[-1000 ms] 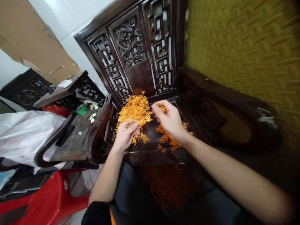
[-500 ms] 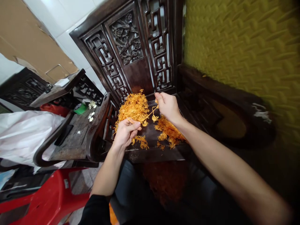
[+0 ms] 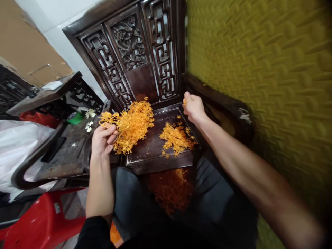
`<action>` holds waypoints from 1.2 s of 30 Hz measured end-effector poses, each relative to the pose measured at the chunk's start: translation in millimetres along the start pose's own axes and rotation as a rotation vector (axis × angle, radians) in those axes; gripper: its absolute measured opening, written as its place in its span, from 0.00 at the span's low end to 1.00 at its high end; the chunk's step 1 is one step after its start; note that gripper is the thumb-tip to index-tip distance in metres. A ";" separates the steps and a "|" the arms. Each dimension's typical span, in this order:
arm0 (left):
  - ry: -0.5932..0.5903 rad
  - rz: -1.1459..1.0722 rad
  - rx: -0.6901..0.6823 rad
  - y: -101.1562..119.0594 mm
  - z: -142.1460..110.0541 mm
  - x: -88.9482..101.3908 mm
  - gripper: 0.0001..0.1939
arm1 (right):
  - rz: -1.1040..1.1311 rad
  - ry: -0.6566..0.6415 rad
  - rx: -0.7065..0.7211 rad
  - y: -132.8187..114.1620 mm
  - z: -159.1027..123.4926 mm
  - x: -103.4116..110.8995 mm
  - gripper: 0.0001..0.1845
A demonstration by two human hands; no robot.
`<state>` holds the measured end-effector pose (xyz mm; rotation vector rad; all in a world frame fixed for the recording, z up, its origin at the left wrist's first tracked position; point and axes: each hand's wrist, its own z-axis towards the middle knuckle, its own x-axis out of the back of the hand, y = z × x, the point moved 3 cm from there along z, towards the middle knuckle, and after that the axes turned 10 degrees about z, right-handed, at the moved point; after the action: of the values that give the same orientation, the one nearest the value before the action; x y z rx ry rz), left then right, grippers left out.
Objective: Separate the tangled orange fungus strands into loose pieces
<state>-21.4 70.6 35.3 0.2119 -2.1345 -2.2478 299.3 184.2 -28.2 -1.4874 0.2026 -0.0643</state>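
The left hand pinches a spindly orange sprig between thumb and curled fingers; the right hand is clenched, an orange bit peeking from its fingers. Just beside the left fingertips, on their right-hand side, the larger heap of orange sprigs lies on the dark wooden seat, against the carved chair back. A smaller orange pile sits nearer the right fingers, below them and apart from the big heap. From here I'd judge that one to be the part dealt with, and the bigger heap the share left, so plenty remains. Below both hands, a shadowy reddish heap shows between the knees; I can't tell what holds it.
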 end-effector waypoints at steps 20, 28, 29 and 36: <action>-0.178 -0.093 0.126 -33.3 11.0 -31.9 0.15 | -0.460 -0.374 -0.324 83.7 -36.9 10.1 0.06; -0.216 -0.114 0.206 -49.8 7.9 -57.0 0.17 | -0.375 -0.452 0.187 32.1 -68.3 -18.8 0.15; -0.217 -0.129 0.219 -52.9 6.9 -63.5 0.18 | -0.199 -0.522 0.140 27.0 -75.8 -28.9 0.18; -0.302 -0.117 0.300 -74.1 -6.8 -101.8 0.21 | 0.209 -0.579 -0.057 13.9 -92.9 -60.5 0.14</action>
<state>85.2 80.1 -31.3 0.0023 -2.6796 -2.1225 222.7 104.3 -42.8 -1.4736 -0.1118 0.5382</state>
